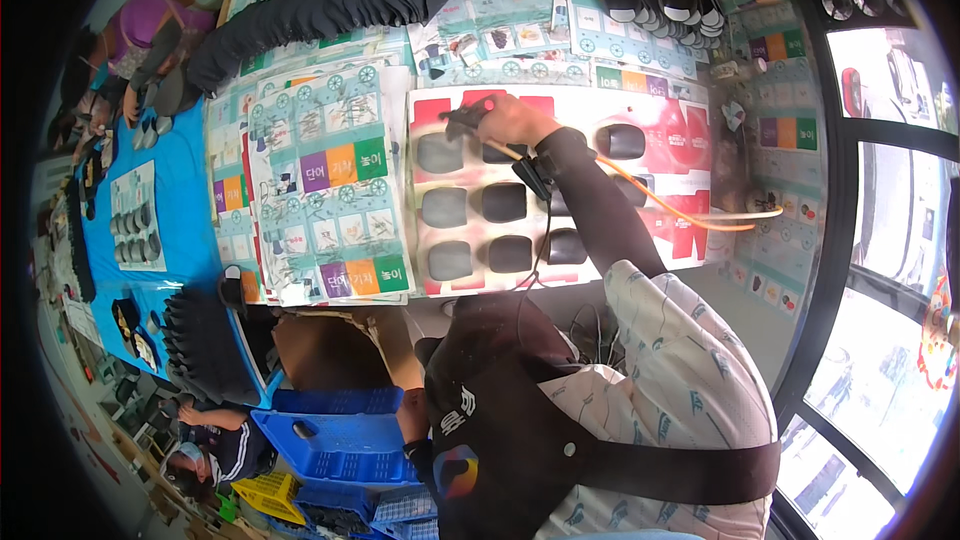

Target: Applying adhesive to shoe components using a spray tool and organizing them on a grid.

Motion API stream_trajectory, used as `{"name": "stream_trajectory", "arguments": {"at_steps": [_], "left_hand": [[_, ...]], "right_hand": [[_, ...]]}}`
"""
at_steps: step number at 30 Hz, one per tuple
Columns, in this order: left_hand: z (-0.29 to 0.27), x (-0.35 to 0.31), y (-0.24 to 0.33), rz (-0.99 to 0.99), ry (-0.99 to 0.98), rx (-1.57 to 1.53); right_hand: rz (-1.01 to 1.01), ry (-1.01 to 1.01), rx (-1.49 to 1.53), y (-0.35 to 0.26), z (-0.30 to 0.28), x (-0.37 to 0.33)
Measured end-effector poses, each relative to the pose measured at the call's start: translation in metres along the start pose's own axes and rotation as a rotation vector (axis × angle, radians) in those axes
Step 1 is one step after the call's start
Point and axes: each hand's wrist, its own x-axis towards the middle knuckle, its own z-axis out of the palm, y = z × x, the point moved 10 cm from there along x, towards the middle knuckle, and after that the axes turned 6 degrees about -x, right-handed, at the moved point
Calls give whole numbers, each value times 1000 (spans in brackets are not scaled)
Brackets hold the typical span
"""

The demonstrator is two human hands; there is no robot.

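The right hand (515, 120), closed around a small tool (462, 120) with an orange hose (690, 215), reaches over the dark pads (503, 202) laid in neat rows on the worktop (790, 240), each within easy reach; the left hand is hidden.

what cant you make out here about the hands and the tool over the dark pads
- Left hand: hidden in the head view, behind the person's own torso.
- Tool tip in the right hand: motion-blurred, so its kind and its contact with the dark pads are unclear.
- Orange hose: its far end is lost in the clutter at the table edge.
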Motion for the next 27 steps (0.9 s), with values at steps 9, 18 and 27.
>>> {"name": "stream_trajectory", "arguments": {"at_steps": [9,18,27], "left_hand": [[-3,12,11,37,30,22],[4,22,12,60,7,-65],[7,9,4,122,12,-25]], "right_hand": [[-77,269,-308,56,-45,-79],[-262,440,-180,53,-41,-112],[-262,525,-30,63,-31,-138]]}}
